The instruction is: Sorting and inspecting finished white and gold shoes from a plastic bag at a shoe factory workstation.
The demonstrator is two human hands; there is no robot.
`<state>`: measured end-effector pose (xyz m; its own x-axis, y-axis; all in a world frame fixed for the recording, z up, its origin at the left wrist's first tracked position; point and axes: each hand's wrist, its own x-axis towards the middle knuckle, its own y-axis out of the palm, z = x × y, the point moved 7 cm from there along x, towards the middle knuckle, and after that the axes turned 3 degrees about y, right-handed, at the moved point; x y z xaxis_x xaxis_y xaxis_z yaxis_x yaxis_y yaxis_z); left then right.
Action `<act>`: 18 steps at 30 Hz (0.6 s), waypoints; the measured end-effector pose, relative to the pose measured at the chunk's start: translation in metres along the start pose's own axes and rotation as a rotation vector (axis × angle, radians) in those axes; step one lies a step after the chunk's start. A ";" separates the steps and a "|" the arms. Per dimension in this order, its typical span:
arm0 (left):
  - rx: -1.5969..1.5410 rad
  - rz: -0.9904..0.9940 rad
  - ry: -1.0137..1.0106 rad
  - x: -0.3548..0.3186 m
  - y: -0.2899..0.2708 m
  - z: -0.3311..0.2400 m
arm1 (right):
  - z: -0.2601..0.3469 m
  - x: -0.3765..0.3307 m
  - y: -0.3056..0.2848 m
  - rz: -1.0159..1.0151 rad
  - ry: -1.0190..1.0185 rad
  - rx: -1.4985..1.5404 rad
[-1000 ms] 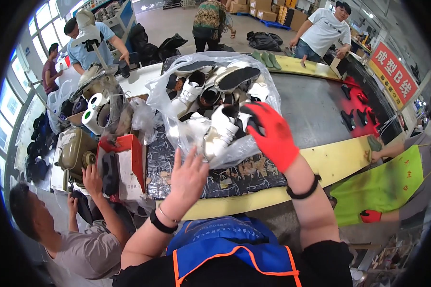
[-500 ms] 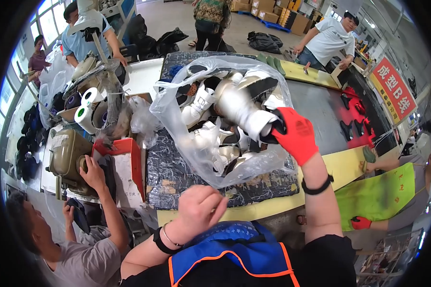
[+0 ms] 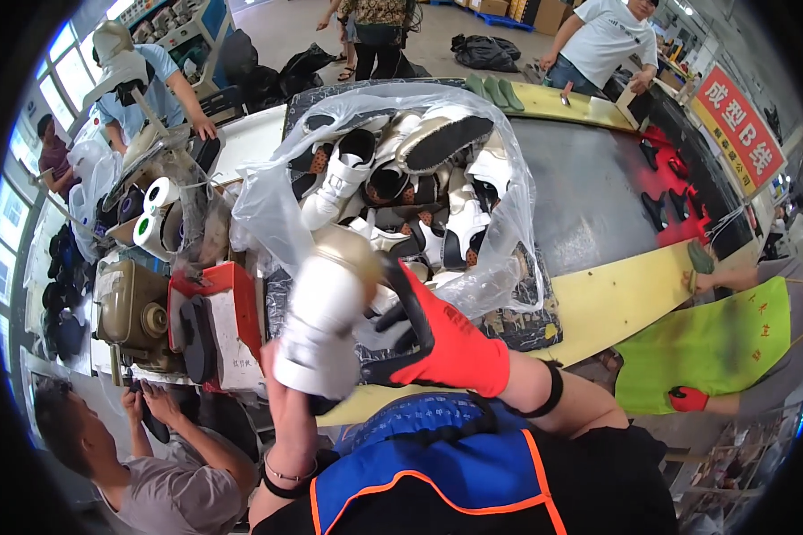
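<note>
A white shoe upper with a beige toe, smeared by motion, is held up in front of the bag. My bare left hand grips it from the left near its lower end, most of the fingers hidden behind it. Close to its right side is my right hand in a red glove with black fingers; the fingers are apart and curved toward the shoe. Beyond both hands, a large clear plastic bag lies wide open on the table, with several white and black shoe uppers piled in it.
To the left stand a red tray, a brownish machine and white thread spools. A seated co-worker handles a dark piece there. On the right are a grey surface, yellow boards and a person in a green apron.
The white shoe upper has come out of the bag toward me and to the left. My left hand has taken hold of it; the right hand's fingers have spread. The view has shifted slightly.
</note>
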<state>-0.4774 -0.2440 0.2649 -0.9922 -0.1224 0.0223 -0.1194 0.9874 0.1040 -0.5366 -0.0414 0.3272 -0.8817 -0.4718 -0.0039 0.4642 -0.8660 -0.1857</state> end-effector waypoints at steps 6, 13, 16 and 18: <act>0.450 -0.124 0.338 -0.027 0.001 -0.028 | -0.008 0.010 0.010 -0.092 -0.088 0.369; 1.200 -0.144 0.703 -0.046 0.024 -0.047 | 0.021 0.021 0.034 -0.127 -0.327 0.244; 1.316 -0.076 0.742 -0.044 0.030 -0.033 | 0.032 0.025 0.025 -0.002 -0.380 0.248; 0.969 0.014 0.649 -0.038 0.035 -0.024 | 0.032 0.034 0.008 0.143 -0.417 0.175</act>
<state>-0.4430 -0.2076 0.2918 -0.8228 0.1375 0.5515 -0.3636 0.6185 -0.6966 -0.5603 -0.0693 0.3574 -0.7156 -0.5835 0.3839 0.6174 -0.7855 -0.0432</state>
